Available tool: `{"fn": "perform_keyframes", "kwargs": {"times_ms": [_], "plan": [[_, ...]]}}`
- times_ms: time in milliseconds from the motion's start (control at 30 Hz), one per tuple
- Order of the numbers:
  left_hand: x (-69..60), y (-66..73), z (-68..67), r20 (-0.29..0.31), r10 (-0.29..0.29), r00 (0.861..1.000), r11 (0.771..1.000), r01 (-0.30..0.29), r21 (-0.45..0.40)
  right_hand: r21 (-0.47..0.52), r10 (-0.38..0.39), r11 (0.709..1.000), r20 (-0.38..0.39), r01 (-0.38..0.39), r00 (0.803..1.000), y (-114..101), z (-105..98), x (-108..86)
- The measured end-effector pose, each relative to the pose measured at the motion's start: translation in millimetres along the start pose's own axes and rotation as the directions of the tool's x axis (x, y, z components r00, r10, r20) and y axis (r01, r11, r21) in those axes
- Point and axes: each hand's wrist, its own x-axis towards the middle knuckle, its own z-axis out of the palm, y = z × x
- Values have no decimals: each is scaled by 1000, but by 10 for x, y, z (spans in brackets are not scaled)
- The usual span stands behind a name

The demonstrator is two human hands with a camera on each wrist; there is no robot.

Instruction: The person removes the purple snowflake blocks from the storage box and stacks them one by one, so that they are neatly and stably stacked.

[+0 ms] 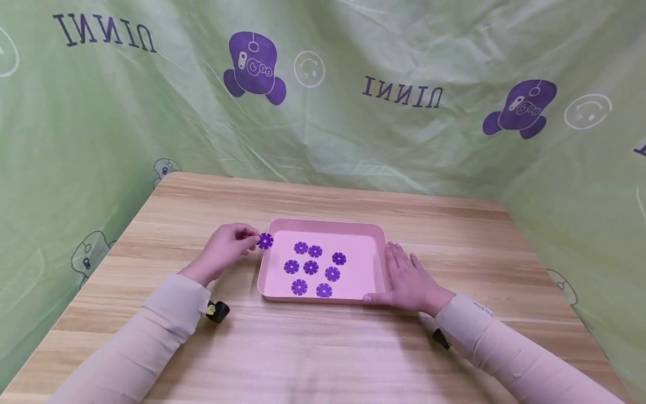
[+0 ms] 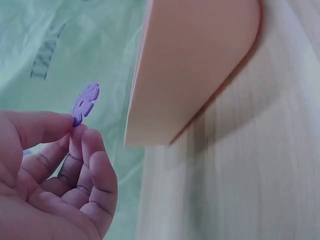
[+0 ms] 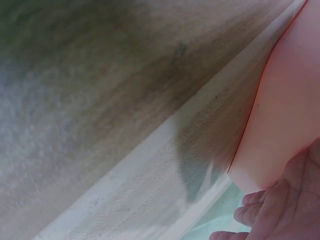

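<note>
My left hand [image 1: 228,248] pinches a purple notched disc [image 1: 265,241] between thumb and fingertips at the left rim of a pink tray [image 1: 375,269]. In the left wrist view the disc [image 2: 86,102] stands out from the fingertips of the left hand [image 2: 60,170], beside the tray's outer wall [image 2: 190,60]. Several purple discs [image 1: 310,267] lie apart or close together on the tray's floor. My right hand [image 1: 410,283] rests against the tray's right side, fingers extended and thumb at the front corner. The right wrist view shows that hand [image 3: 290,205] against the tray's wall [image 3: 285,110].
The tray stands on a wooden table [image 1: 303,348]. A green printed curtain [image 1: 333,140] hangs behind the table and along its sides. Small black objects [image 1: 218,312] show beneath both wrists.
</note>
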Motion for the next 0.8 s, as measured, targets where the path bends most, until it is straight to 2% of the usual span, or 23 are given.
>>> {"fn": "perform_keyframes", "kwargs": {"times_ms": [200,400,600,800], "plan": [[37,-117,-147,-14,-85,996,993,83,-86,-2,-6,1000,3,6,1000,3,11,10],[56,-273,-298,-13,-153,988,974,149,-171,-20,-11,1000,3,12,1000,6,5,19],[16,-380,-466,0,-202,979,969,200,-143,-14,-16,1000,7,16,1000,6,-2,29],[-12,-432,-544,32,-256,966,962,258,-87,-4,-10,1000,14,10,1000,16,6,23]]}}
